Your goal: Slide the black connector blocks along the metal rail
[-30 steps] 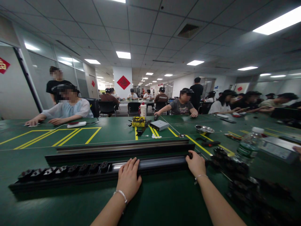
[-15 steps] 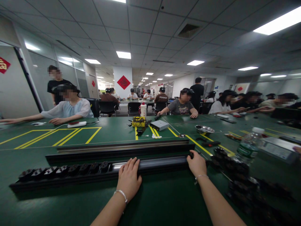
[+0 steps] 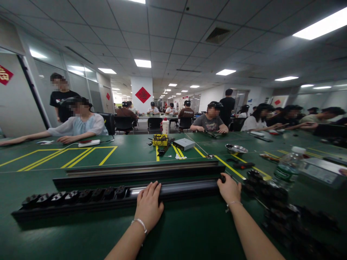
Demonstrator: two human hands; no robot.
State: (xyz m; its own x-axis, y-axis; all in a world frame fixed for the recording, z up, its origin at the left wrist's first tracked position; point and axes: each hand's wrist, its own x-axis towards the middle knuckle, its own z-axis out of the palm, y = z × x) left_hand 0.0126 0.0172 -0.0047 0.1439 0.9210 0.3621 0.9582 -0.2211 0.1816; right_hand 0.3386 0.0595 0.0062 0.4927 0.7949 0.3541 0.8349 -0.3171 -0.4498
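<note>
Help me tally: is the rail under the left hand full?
Partly full: the rail holds black modules at left, but shows bare channel between left hand and right hand.

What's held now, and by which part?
The left hand lies across the rail, right of its middle. The right hand seems to pinch something black at the rail's right end; can't tell what.

Ceiling lights (image 3: 226,72) on; red diamond (image 3: 142,95) on wht pillar (image 3: 136,82); blk chairs (image 3: 154,125) in bkgd.

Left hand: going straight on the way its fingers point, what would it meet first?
Probably the dark rail just beyond the black channel that the left hand rests on; depth is hard to judge.
</note>
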